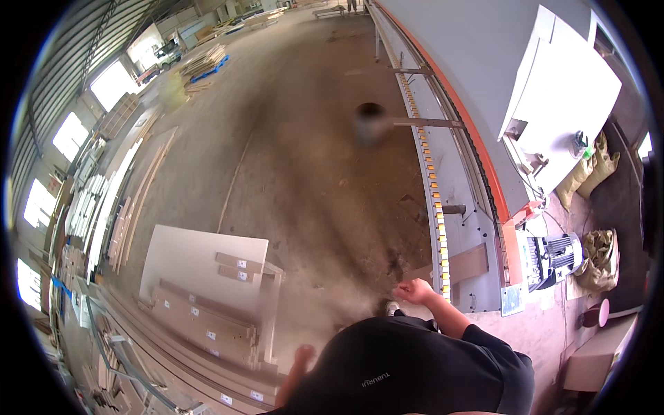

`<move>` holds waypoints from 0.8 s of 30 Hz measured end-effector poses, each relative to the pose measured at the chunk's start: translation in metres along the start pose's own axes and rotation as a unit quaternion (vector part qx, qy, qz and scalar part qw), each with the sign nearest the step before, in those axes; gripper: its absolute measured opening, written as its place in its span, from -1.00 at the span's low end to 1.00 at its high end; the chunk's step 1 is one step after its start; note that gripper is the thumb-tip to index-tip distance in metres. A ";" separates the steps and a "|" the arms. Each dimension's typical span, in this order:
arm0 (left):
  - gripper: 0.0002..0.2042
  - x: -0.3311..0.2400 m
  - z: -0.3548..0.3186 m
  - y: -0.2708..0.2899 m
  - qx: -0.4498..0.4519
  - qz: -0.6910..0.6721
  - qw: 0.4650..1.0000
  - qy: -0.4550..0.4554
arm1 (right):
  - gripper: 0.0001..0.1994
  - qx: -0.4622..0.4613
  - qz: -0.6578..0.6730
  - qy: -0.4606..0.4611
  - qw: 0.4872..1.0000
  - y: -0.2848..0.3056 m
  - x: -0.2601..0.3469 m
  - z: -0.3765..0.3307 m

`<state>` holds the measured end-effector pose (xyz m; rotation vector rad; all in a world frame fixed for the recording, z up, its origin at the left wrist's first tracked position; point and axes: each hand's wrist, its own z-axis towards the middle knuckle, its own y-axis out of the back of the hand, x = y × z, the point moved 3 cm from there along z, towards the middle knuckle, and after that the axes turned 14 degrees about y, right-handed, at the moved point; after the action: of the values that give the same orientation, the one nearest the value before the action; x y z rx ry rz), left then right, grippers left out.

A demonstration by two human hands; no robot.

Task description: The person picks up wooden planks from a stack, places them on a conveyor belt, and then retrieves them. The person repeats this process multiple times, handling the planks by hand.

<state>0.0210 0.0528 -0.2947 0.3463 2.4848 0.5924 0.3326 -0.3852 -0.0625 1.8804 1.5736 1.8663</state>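
Note:
My right hand [413, 292] is held in front of my body with its fingers curled in, and nothing shows in it. It is nearest to the long machine's rail [436, 200], which carries a row of yellow blocks, and appears apart from it. My left hand [304, 354] hangs low at my left side, small and smeared, so its fingers cannot be made out. Beside it, to the left, lies a stack of brown boards [207, 325] with small white labels. A large pale panel [187, 256] lies at the far end of that stack, with two short labelled boards on it.
The long grey machine with an orange edge [477, 149] runs along my right. Its motor [557, 259] stands near sacks [598, 256] and a cardboard box [598, 360]. A bin [371, 124] stands ahead on the concrete floor. Long strips [138, 200] lie along the left.

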 end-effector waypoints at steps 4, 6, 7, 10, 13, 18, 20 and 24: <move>-0.78 -0.042 -0.003 -0.013 -0.054 0.219 0.947 -0.230 | -0.74 -0.052 -0.042 0.036 0.997 -0.006 -0.043 -0.002; -0.75 -0.074 -0.009 -0.032 -0.079 0.346 0.907 -0.227 | -0.72 -0.065 -0.022 0.029 0.997 -0.002 -0.049 -0.003; -0.73 -0.081 -0.011 -0.043 -0.061 0.292 0.940 -0.167 | -0.71 -0.068 -0.020 0.024 0.997 0.002 -0.048 -0.003; -0.72 -0.102 -0.020 -0.062 -0.043 0.233 0.966 -0.107 | -0.66 -0.041 -0.032 0.005 0.999 0.017 -0.044 0.004; -0.71 -0.123 -0.027 -0.073 -0.029 0.226 0.968 -0.102 | -0.59 -0.040 -0.018 -0.012 0.999 0.030 -0.044 0.006; -0.69 -0.125 -0.044 -0.081 -0.025 0.219 0.972 -0.079 | -0.58 -0.064 -0.026 -0.017 0.997 0.065 -0.030 0.014; -0.69 -0.128 -0.049 -0.078 -0.022 0.218 0.973 -0.074 | -0.61 -0.088 -0.029 -0.005 0.996 0.074 -0.046 0.019; -0.68 -0.118 -0.064 -0.074 -0.024 0.212 0.975 -0.054 | -0.70 -0.179 0.007 0.054 0.982 0.089 -0.075 0.032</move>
<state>0.0710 -0.0760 -0.2283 0.8795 2.2958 0.7786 0.4287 -0.4586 -0.0662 1.6626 1.1497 2.1175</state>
